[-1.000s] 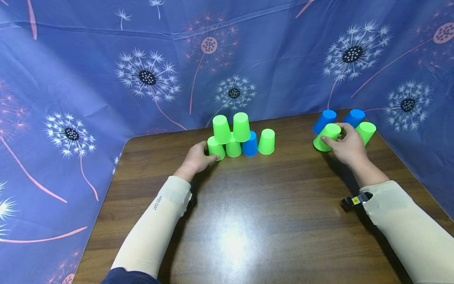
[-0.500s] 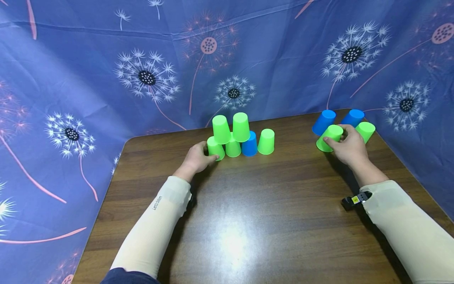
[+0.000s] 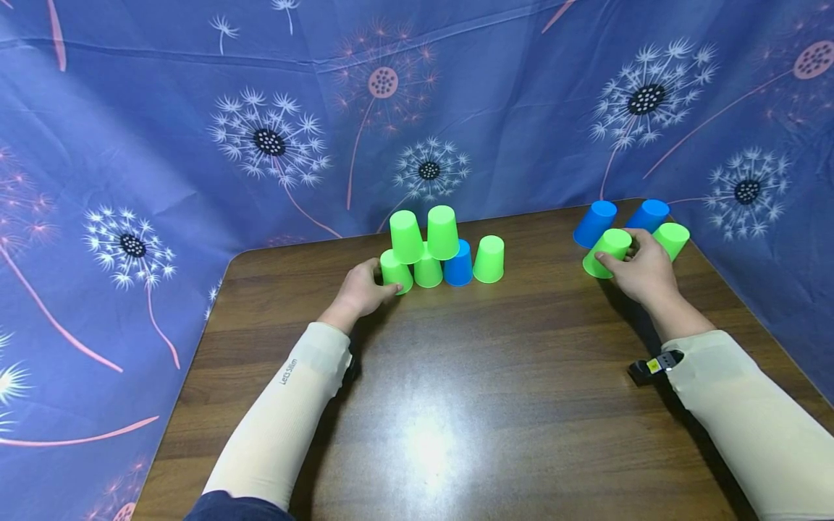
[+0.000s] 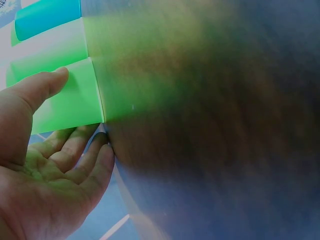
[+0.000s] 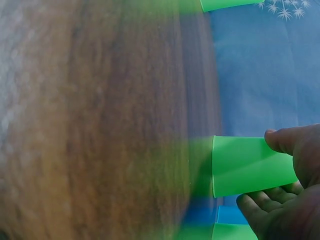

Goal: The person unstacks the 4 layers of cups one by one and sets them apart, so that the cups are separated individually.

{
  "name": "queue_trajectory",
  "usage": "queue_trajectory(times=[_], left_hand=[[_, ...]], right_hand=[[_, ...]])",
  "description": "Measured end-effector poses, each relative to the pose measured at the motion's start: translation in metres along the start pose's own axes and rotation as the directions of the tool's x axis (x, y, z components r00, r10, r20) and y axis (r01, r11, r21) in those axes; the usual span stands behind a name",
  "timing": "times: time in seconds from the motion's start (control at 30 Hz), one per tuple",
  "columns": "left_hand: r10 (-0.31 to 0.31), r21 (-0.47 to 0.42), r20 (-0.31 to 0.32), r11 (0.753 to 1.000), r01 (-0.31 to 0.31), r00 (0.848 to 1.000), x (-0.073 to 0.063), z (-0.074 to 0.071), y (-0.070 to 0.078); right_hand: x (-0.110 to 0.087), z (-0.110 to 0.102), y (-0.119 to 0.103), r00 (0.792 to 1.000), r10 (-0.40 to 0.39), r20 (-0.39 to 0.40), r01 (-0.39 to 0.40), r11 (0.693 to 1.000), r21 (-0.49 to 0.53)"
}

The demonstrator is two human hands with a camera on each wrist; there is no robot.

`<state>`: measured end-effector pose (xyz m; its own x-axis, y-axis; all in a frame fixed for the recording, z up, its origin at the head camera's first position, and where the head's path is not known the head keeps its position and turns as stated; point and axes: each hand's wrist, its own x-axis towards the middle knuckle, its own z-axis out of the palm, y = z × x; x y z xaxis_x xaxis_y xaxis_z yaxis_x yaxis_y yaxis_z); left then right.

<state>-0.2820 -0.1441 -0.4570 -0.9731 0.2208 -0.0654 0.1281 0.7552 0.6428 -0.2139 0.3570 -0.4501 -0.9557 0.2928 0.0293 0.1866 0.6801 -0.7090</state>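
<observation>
Where cups stand, seven green, three blue

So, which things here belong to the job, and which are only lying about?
Likely the job's:
leftmost upturned green cup, in the left hand
upturned green cup, in the right hand
five other green cups
three blue cups

Apparently only surroundings:
dandelion-print cloth
black wrist device

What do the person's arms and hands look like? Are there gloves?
No gloves: the left hand and right hand are bare. A cream left sleeve has dark lettering, with navy cloth above it. The right sleeve is plain cream, with a small black gadget at its wrist end.
</observation>
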Motion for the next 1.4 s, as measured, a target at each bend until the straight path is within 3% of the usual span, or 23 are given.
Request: queue_trajectory(times=[0.3,0.47,0.7,0.93,1.23,1.4], left_hand=[[-0.010,0.003,0.005,1.000,0.010,1.000,0.000,0.000,-0.001],[-0.009,-0.001,0.001,1.000,0.009,1.000,0.000,0.000,-0.002],[-0.014,-0.001,0.008,1.000,0.014,1.000,0.000,0.000,-0.001],[-0.008,-0.001,0.006,1.000,0.008,1.000,-0.001,0.000,0.001],[-0.001,0.009,0.005,1.000,0.001,1.000,-0.001,-0.001,0.003],[0.006,0.021,0.003,1.000,-0.006,1.000,-0.001,-0.001,0.002]], right_hand=[[-0.001,-0.001,-0.004,1.000,0.001,0.010,-0.002,0.999,0.046],[-0.003,-0.003,-0.019,0.997,-0.055,-0.059,0.060,0.995,0.080],[-0.006,-0.009,-0.041,0.994,-0.073,-0.086,0.083,0.989,0.122],[-0.006,-0.013,-0.068,0.975,-0.129,-0.183,0.149,0.983,0.103],[-0.008,0.000,-0.110,0.968,-0.232,-0.093,0.245,0.953,0.179],[-0.008,0.016,-0.132,0.947,-0.321,-0.022,0.318,0.920,0.227]])
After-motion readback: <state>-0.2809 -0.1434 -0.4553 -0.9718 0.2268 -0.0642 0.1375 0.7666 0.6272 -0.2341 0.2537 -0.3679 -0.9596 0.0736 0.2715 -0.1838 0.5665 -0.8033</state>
